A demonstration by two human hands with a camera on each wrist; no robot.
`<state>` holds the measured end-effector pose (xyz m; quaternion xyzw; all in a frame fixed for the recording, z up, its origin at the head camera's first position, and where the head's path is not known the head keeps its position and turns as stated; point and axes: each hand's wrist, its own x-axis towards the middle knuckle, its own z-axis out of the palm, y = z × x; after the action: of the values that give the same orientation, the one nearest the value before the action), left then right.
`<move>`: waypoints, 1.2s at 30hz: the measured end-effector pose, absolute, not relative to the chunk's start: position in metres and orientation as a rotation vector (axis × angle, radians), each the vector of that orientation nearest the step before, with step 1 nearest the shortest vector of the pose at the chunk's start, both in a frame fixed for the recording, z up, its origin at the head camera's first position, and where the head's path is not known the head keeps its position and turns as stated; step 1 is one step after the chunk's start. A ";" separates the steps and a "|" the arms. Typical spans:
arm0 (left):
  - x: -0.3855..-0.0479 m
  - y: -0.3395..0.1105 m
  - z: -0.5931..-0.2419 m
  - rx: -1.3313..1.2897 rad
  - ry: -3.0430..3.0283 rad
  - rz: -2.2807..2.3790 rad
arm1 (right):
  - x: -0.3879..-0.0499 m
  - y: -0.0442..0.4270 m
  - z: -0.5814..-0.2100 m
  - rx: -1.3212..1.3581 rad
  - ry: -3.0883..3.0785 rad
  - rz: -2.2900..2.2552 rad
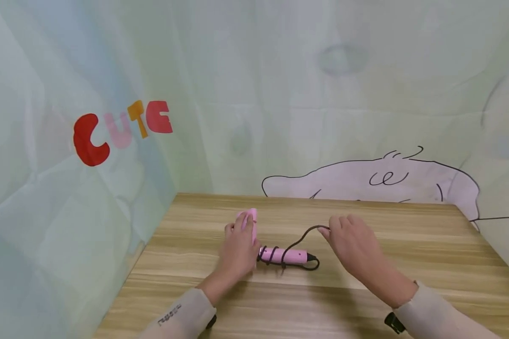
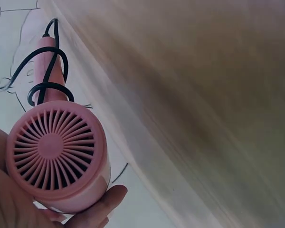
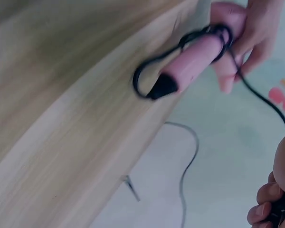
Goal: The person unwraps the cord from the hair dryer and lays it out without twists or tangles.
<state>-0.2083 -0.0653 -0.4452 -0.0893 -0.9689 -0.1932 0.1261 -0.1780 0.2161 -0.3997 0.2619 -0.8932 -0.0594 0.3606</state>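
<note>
A pink hair dryer with a round slotted air intake is held by its body in my left hand. Its handle points to the right, and a black cord winds around it in several loops. From the handle's end the cord bends back, and a free stretch rises to my right hand. That hand's fingers are curled around the cord, and the right wrist view shows something black, perhaps the plug, in them. Most of the dryer's body is hidden behind my left hand in the head view.
The wood-grain table spreads under both hands. Behind it hangs a pale backdrop with a line drawing along the table's far edge. Coloured letters mark the left side of the backdrop.
</note>
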 end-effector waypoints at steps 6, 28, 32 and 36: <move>-0.223 -0.069 -0.448 -0.206 -2.810 -0.538 | -0.143 0.205 -0.392 0.700 -2.178 -0.052; -0.226 -0.087 -0.406 -0.126 -2.708 -0.890 | -0.122 0.233 -0.473 0.725 -2.461 -0.073; -0.216 -0.086 -0.402 -0.178 -2.684 -0.928 | -0.142 0.240 -0.469 0.673 -2.669 -0.089; -0.205 -0.087 -0.402 -0.250 -2.659 -0.933 | -0.167 0.246 -0.460 0.626 -2.748 -0.084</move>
<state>-0.2051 -0.0867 -0.4020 -0.0871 -0.9284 -0.3257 0.1560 -0.1668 0.2465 -0.4604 0.2191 -0.9620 -0.0293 0.1604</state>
